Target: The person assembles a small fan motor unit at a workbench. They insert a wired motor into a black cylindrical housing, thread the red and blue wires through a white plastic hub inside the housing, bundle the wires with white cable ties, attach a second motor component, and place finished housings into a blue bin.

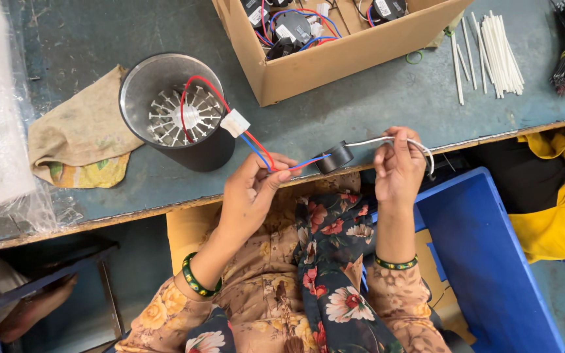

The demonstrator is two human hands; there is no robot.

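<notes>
Head view — grey-blue worktable (387,104) | cardboard box (322,65) | blue crate (492,261)

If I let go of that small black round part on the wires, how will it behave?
The black round part would probably dangle: it hangs between thin red and blue wires in the left hand and a bent white sleeve in the right hand. Set on edge, it may roll.

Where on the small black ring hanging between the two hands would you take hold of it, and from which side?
Probably pinch the black ring across its outer curved wall, coming from the near table edge. The red and blue wires leave its left side and the white sleeve its right, so only that near side is open.
</notes>
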